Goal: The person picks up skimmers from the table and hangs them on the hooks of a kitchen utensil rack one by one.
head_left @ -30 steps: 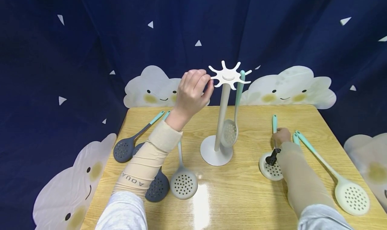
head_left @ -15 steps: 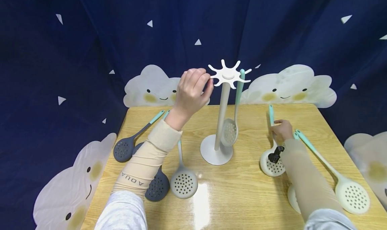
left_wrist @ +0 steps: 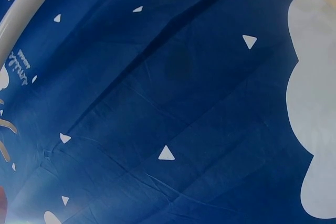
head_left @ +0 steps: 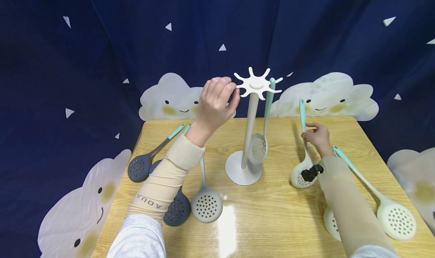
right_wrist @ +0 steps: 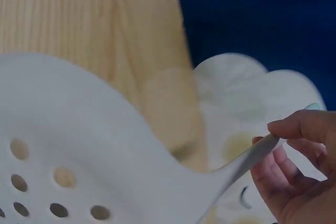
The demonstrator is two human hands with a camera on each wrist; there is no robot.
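My left hand [head_left: 217, 103] pinches the tip of one arm on the white star-shaped top of a utensil stand [head_left: 251, 126]. The stand's pole also crosses the left wrist view's upper left corner. From the stand's right side hangs a pale skimmer [head_left: 257, 148] with a mint handle. My right hand [head_left: 317, 135] pinches another pale skimmer [right_wrist: 105, 145] by its stem, thumb against fingers. This skimmer is tilted, mint handle end up, with its perforated head low over the table; a black wrist camera covers part of the head.
On the wooden table [head_left: 268, 220], a pale skimmer [head_left: 395, 220] lies at far right, and another skimmer head [head_left: 331, 224] shows beside the right forearm. A grey skimmer [head_left: 206, 205] and several dark ones [head_left: 138, 167] lie left. A blue curtain [head_left: 190, 35] hangs behind.
My right hand has raised the skimmer's handle end off the table and moved slightly up and away, tilting it upright. My left hand has stayed on the stand.
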